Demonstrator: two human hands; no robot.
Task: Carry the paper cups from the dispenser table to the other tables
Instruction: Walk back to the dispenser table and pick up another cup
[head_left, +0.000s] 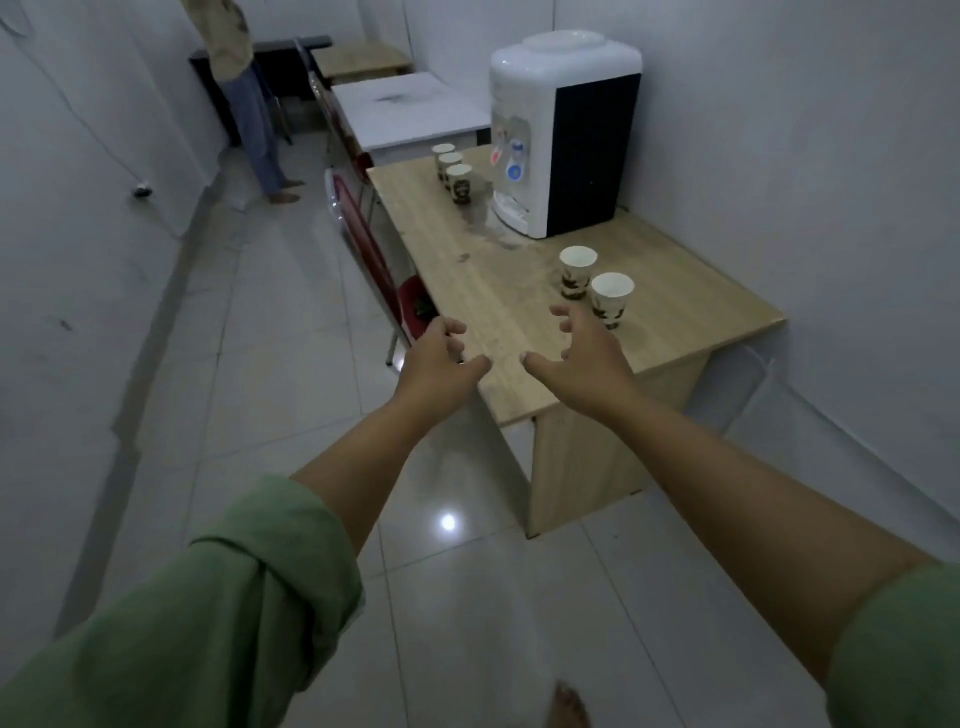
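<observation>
A white water dispenser (563, 130) stands on a light wooden table (498, 291) against the right wall. Two white paper cups stand upright near the table's front: one (577, 272) further back, one (611, 306) closer to me. Three more cups (459, 183) stand in a row left of the dispenser. My right hand (579, 358) reaches over the table's front edge with fingers spread, a short way left of the closer cup and not touching it. My left hand (441, 358) hovers open at the table's left front edge, holding nothing.
Beyond the dispenser table stand a white-topped table (410, 111), a small wooden table (361, 60) and a dark desk (291, 49). Red-framed chairs (363, 228) line the tables' left side. A person stands at the far left (260, 119). Glossy tiled floor (260, 364) runs along the left.
</observation>
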